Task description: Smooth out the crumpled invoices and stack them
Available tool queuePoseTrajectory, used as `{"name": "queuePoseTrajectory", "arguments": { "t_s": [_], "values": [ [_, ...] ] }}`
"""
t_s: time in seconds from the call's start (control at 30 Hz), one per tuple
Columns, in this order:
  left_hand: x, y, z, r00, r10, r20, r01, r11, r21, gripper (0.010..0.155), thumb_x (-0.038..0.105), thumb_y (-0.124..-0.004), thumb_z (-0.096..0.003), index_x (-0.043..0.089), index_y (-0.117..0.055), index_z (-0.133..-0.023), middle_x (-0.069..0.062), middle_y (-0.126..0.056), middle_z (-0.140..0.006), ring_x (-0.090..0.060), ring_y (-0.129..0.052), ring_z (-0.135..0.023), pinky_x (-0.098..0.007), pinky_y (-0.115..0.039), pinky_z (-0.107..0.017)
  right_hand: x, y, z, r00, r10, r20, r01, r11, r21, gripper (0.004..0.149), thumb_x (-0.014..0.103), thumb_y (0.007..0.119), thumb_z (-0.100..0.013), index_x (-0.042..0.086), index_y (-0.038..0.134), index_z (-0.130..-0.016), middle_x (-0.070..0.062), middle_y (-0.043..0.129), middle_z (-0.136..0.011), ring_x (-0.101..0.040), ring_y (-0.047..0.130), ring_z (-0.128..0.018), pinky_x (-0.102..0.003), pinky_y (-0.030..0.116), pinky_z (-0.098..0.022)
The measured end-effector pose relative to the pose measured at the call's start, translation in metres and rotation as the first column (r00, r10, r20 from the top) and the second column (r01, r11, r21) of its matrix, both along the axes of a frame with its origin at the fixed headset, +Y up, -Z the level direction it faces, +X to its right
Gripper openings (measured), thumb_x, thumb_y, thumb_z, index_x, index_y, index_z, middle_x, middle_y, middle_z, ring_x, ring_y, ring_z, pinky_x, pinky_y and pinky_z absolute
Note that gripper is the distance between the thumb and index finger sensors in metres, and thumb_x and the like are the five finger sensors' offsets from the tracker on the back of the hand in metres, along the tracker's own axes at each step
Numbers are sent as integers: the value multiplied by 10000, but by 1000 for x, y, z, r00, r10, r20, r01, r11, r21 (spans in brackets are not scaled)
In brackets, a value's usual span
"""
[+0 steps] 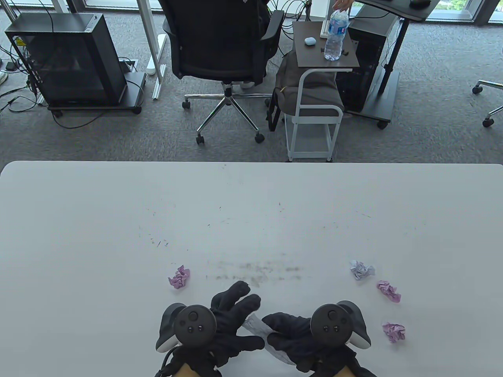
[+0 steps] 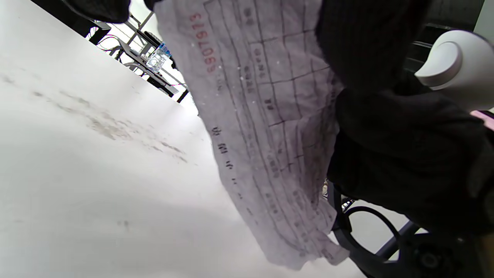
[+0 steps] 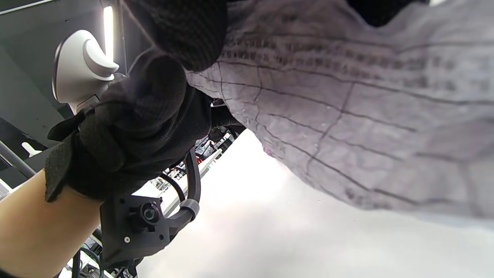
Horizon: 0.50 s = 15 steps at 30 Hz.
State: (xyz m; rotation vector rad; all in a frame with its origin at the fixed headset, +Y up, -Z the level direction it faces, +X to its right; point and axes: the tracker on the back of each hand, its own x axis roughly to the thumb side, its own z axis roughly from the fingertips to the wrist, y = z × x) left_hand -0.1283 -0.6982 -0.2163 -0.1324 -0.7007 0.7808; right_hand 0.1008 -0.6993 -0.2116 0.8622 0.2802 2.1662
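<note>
A creased, opened-out white invoice (image 1: 254, 325) with a printed grid and a red number is held between both hands, just above the white table (image 1: 251, 220) near its front edge. My left hand (image 1: 239, 314) holds its left end with fingers spread over it. My right hand (image 1: 285, 333) grips its right end. The sheet fills the left wrist view (image 2: 266, 135) and the right wrist view (image 3: 347, 116). A pink crumpled ball (image 1: 179, 277) lies left of the hands. On the right lie a whitish ball (image 1: 361, 270) and two pink balls (image 1: 389, 291) (image 1: 394, 332).
The table has grey smudges (image 1: 259, 271) just beyond the hands. Behind the table's far edge stand an office chair (image 1: 224, 51), a small white side cart (image 1: 314, 98) with a water bottle, and a black computer case (image 1: 67, 59).
</note>
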Motion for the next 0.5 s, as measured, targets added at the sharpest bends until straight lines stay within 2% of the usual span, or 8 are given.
{"name": "queuePoseTrajectory", "arguments": {
  "t_s": [0.07,0.23,0.33,0.43,0.5],
  "values": [
    [0,2,1,997,74,-25,-74,997,6,445,320,-826,-557,115,-783,-950,-114,-555,-1104,-471,-675,-946,-690,-611,-633,1,-1,-1,1000,10,10,-10,1000,1,417,264,791,-530,174,647,-911,-217,837,-898,-387,948,-663,-550,846,-477],
    [-5,-1,0,987,106,-121,-103,994,32,414,322,-777,-574,167,-767,-957,-165,-776,-942,-346,-934,-679,-612,-732,-564,9,-6,-5,995,-51,89,56,997,-53,519,266,828,-522,118,554,-937,-230,802,-898,-407,961,-663,-521,907,-401],
    [-11,-5,-3,971,154,-181,-153,988,20,415,322,-761,-581,162,-751,-964,-155,-864,-826,-279,-989,-502,-556,-794,-500,12,-17,-9,994,-40,103,57,985,-165,610,282,851,-513,81,517,-982,-180,839,-839,-369,974,-598,-505,898,-392],
    [-17,-8,-4,961,157,-227,-156,987,26,417,330,-750,-586,158,-746,-966,-135,-905,-739,-220,-999,-373,-513,-833,-449,15,-21,-11,989,-7,145,31,986,-165,538,276,854,-510,99,619,-961,-112,888,-744,-299,984,-518,-481,902,-377],
    [-21,-12,-6,954,160,-255,-164,986,7,418,331,-744,-587,153,-746,-965,-121,-927,-682,-189,-998,-299,-488,-854,-418,21,-21,-14,978,-41,207,78,981,-175,455,275,842,-517,123,703,-922,-110,880,-735,-298,971,-527,-489,897,-384]
  ]
}}
